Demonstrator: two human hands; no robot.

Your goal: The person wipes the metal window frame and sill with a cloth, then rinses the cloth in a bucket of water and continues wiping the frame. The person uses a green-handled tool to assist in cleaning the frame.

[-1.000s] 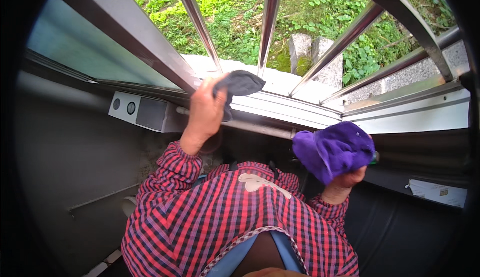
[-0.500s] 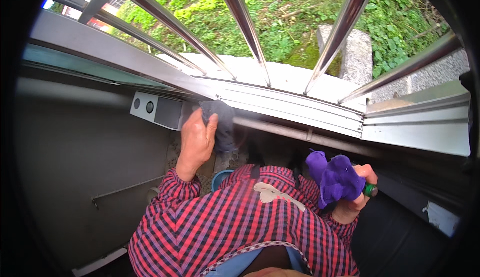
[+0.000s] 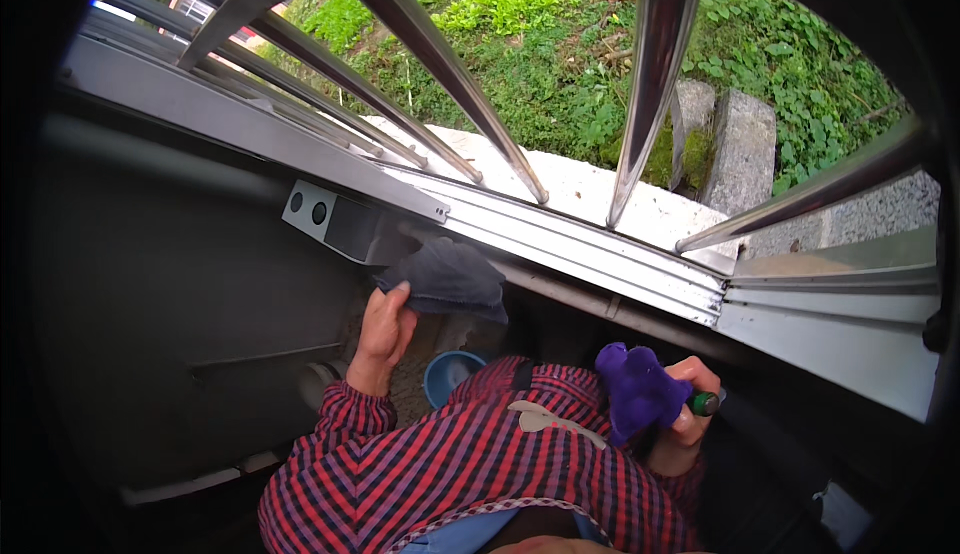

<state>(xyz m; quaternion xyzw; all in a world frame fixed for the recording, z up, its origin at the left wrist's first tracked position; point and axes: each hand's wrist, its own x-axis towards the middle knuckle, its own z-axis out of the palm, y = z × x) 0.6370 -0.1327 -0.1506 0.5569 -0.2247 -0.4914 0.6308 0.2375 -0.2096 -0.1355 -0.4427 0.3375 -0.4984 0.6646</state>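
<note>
My left hand (image 3: 382, 335) pinches a dark grey cloth (image 3: 447, 278) by its near left corner, and the rest spreads to the right, just short of the window's white sill track (image 3: 590, 251). At the right, my right hand (image 3: 692, 401) is closed round a tool with a green handle (image 3: 706, 404); the tool's working end is hidden. A purple cloth (image 3: 640, 390) bunches against the same hand and hangs over its front. Whether it is wrapped on the tool or gripped beside it, I cannot tell.
Steel bars (image 3: 470, 104) stand along the outer side of the window. A white and grey box (image 3: 335, 220) with two round dark spots sits below the frame at left. Down by my body is a blue basin (image 3: 449, 374). Greenery and a stone block (image 3: 742, 149) lie outside.
The grey cloth has come down and away from the sill, and now spreads out flat instead of hanging. My right hand with the purple cloth has shifted slightly left. The view has tilted.
</note>
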